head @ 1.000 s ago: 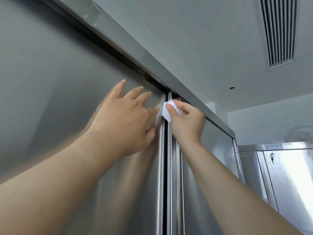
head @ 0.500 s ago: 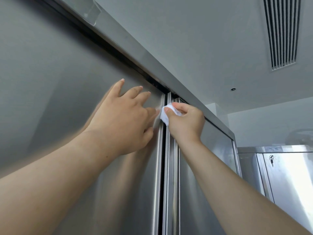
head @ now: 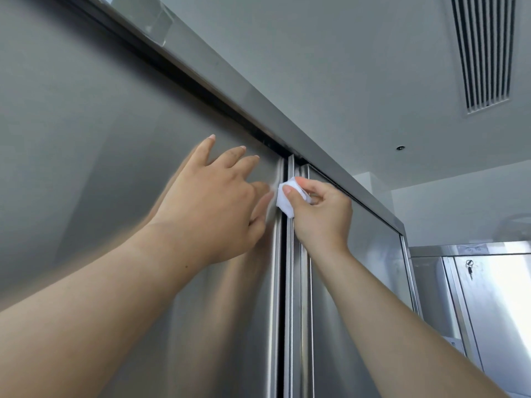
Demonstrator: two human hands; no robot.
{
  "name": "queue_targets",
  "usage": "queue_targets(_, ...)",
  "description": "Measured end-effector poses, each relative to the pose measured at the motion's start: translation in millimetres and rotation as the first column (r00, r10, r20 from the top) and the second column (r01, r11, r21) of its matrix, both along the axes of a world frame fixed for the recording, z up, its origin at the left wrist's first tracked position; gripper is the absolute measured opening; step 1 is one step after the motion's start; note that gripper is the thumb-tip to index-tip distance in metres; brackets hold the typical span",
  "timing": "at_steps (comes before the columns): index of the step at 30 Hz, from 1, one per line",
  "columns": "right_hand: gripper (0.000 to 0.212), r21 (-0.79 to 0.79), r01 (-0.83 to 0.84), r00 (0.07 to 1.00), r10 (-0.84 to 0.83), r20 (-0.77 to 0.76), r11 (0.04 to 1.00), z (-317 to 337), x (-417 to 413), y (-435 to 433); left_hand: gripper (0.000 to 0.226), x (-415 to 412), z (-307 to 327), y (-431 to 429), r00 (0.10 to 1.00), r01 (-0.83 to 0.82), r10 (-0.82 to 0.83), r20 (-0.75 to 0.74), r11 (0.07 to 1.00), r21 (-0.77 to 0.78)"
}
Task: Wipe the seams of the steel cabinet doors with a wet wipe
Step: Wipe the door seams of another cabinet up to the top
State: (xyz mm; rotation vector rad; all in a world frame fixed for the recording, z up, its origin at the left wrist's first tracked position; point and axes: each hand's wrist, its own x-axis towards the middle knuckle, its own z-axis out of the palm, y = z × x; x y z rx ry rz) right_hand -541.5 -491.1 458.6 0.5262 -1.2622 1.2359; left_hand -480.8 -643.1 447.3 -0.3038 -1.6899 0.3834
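Soft, even daylight lights the scene, brightest from the right, where the far cabinet [head: 500, 305] is washed out to white glare. The steel door [head: 86, 168] gives dull grey reflections and a smeared mirror image of the arm. The left hand [head: 212, 208] looks soft-edged, the right hand [head: 321, 216] sharper. The wipe [head: 288, 198] is flat white. Straight lines bow near the edges.

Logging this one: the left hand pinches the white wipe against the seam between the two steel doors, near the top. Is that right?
Not quite: the head view shows the right hand pinching the white wipe against the seam between the two steel doors, near the top. The left hand rests with fingers spread on the left door.
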Motion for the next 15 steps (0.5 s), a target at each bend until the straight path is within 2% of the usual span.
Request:
queue_targets(6, 0.02, -0.004, -0.031, 0.999, 0.031, -0.005, 0.999, -31.7, -2.8, 1.5, 0.074, 2.5, 0.0, -1.1, 1.0, -0.019, 0.019, 0.013, 1.0, -0.01)
queue_targets(11, 0.02, -0.057, -0.071, 0.996, 0.074, 0.053, 0.996, -19.6, -0.3, 1.7, 0.071, 2.7, -0.3, -0.1, 1.0, -0.024, 0.024, 0.009, 1.0, -0.01)
queue_targets(15, 0.019, -0.073, -0.072, 0.997, 0.075, 0.037, 0.995, -45.5, -4.6, 0.9, 0.073, 3.0, 1.8, 0.4, 0.997, -0.072, 0.073, 0.027, 0.997, -0.025)
